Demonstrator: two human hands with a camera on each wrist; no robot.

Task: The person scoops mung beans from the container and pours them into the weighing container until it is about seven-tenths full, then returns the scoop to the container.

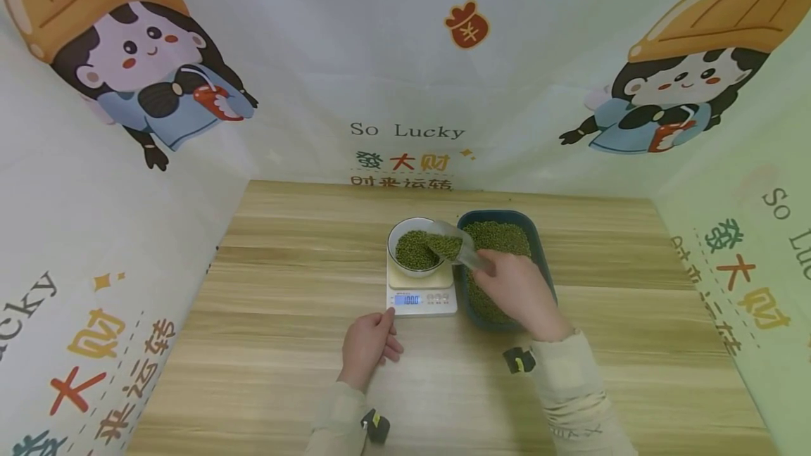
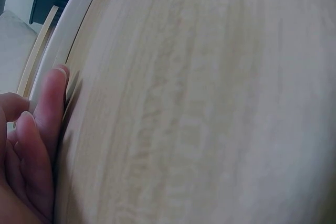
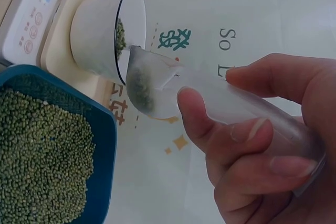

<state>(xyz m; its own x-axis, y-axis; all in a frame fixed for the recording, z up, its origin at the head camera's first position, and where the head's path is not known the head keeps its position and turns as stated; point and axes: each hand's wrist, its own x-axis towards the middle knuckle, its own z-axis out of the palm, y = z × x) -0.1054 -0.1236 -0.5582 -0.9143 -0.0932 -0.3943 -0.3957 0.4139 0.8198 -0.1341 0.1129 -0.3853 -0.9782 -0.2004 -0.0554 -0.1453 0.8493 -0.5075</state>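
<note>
My right hand (image 1: 522,290) grips the handle of a clear plastic scoop (image 3: 226,95), its fingers and thumb wrapped around it. Some green mung beans lie in the scoop, whose lip is over the rim of a white bowl (image 3: 94,30). More mung beans (image 1: 415,250) fill part of that dark-rimmed bowl. Under the bowl is a white kitchen scale (image 1: 421,307), its lit display reading 100.0. Loosely bent, the fingers of my left hand (image 1: 367,347) rest at the scale's front left corner, with the fingertips right by its edge in the left wrist view.
Right beside the scale stands a dark blue tub (image 1: 550,280) of mung beans, beneath my right forearm. All of it is on a wood-grain table (image 1: 285,259). A printed white cloth (image 1: 317,90) with cartoon figures rises behind and along both sides.
</note>
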